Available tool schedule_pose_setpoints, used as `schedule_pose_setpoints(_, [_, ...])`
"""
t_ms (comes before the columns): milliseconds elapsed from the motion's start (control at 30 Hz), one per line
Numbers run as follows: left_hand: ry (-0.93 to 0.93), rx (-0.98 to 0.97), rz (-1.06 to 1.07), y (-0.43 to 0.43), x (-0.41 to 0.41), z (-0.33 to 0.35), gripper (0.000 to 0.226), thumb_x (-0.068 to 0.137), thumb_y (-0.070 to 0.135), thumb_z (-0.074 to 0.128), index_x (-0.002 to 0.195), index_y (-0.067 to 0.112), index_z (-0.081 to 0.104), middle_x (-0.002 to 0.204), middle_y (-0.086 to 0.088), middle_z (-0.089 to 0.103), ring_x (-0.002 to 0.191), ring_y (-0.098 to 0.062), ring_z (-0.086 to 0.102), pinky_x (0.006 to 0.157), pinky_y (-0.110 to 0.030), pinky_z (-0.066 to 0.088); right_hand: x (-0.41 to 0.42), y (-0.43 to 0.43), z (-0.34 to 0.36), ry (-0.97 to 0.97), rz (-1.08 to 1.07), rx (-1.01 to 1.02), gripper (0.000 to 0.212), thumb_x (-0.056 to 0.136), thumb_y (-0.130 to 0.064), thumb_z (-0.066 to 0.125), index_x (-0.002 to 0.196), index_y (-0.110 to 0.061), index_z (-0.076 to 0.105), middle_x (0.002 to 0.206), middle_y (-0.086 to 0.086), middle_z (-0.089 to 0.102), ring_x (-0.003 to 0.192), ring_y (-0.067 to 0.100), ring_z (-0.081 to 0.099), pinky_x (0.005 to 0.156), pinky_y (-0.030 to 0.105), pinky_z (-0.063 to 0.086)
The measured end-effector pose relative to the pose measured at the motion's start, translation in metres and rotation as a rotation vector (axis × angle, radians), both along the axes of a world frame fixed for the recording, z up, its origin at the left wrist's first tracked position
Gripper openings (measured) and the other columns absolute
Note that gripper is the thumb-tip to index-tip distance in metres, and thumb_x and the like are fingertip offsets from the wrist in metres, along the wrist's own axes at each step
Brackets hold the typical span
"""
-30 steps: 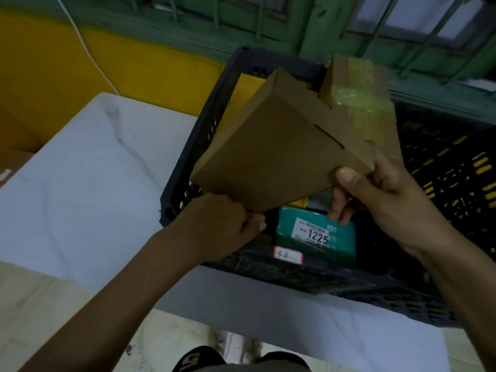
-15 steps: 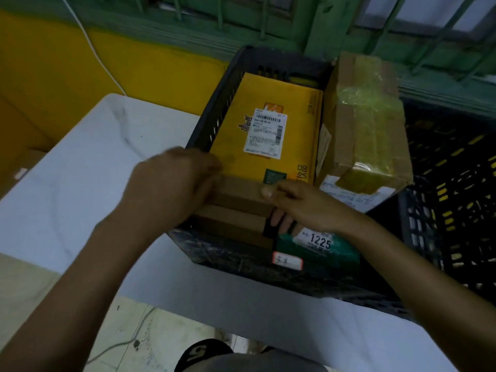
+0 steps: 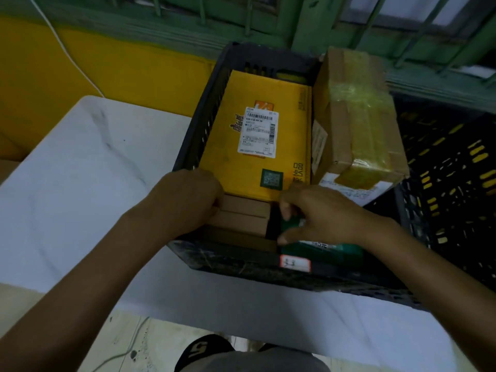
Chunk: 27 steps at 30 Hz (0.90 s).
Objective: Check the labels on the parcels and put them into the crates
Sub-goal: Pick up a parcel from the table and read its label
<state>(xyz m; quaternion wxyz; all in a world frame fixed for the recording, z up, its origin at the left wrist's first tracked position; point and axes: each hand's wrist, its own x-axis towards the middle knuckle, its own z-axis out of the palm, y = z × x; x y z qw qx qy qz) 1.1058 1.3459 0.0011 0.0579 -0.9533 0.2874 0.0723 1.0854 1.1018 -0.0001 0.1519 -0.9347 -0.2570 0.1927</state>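
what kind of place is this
Probably a small parcel sorting room: a black crate on a white table holds labelled parcels, like the yellow box and a taped carton, beside a barred window.

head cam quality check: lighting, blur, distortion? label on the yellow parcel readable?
Head view: dim, with a yellow-green cast; wide-angle bending shows on the window bars at top. Both hands, left hand and right hand, look soft from motion. The white label on the yellow parcel shows its barcode, but the small text is unreadable. The inside of the black crate near the hands is in deep shadow.
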Motion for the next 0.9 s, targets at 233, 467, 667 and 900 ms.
schedule_pose_setpoints(233, [0.019,0.014,-0.072,0.0,-0.001,-0.002,0.03,0.092,0.05,0.048,0.107,0.029,0.063,0.109,0.004,0.059,0.096,-0.011,0.057,0.075,-0.022,0.042,-0.006,0.026,-0.012,-0.097,0.084,-0.042,0.029,0.078,-0.035,0.072,0.077,-0.027,0.044,0.078,-0.013,0.052,0.073,0.007,0.047,0.052,0.023,0.025])
schedule_pose_setpoints(467, [-0.029,-0.015,-0.155,-0.004,-0.008,-0.002,0.038,0.053,0.036,0.09,0.074,0.011,0.07,0.082,-0.007,0.069,0.063,-0.016,0.065,0.051,-0.018,0.047,-0.011,0.041,-0.02,-0.26,-0.053,-0.09,0.039,0.077,-0.051,0.069,0.072,-0.027,0.04,0.075,-0.007,0.055,0.074,0.015,0.054,0.051,0.027,0.025])
schedule_pose_setpoints(667, [0.166,-0.464,0.017,-0.002,0.012,0.005,0.05,0.086,0.038,0.065,0.133,0.03,0.05,0.125,0.005,0.058,0.106,-0.012,0.055,0.082,-0.021,0.037,-0.042,0.008,0.005,-0.332,-0.51,0.21,0.035,0.084,-0.055,0.062,0.07,-0.025,0.051,0.064,-0.009,0.055,0.064,0.008,0.057,0.049,0.024,0.033])
schedule_pose_setpoints(900, [0.274,-1.088,-0.26,-0.107,-0.025,0.043,0.023,0.09,0.039,0.056,0.112,0.032,0.06,0.106,0.017,0.063,0.101,0.0,0.059,0.086,-0.014,0.048,-0.129,-0.098,0.041,-0.626,-1.044,0.629,0.032,0.092,-0.029,0.064,0.072,-0.005,0.056,0.062,0.017,0.057,0.054,0.018,0.051,0.053,0.028,0.04])
